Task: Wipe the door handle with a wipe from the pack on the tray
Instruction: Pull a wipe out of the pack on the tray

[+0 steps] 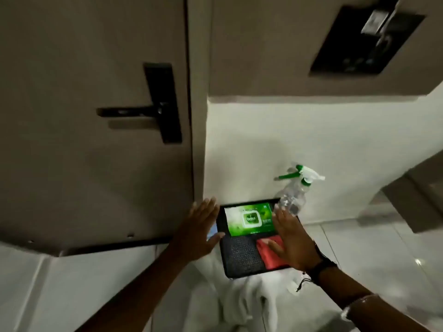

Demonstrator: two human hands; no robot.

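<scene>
- Two bare hands over a black tray (242,271) on white cloth (247,300), fingers spread, holding nothing.
- left hand (201,232) at tray's left edge; right hand (293,240) over its right side, above a red cloth (268,258).
- green wipe pack (249,219) lies in tray's far half, between the hands.
- spray bottle (296,191) at tray's far right corner.
- black door handle (130,111) up left on door, well apart.
</scene>
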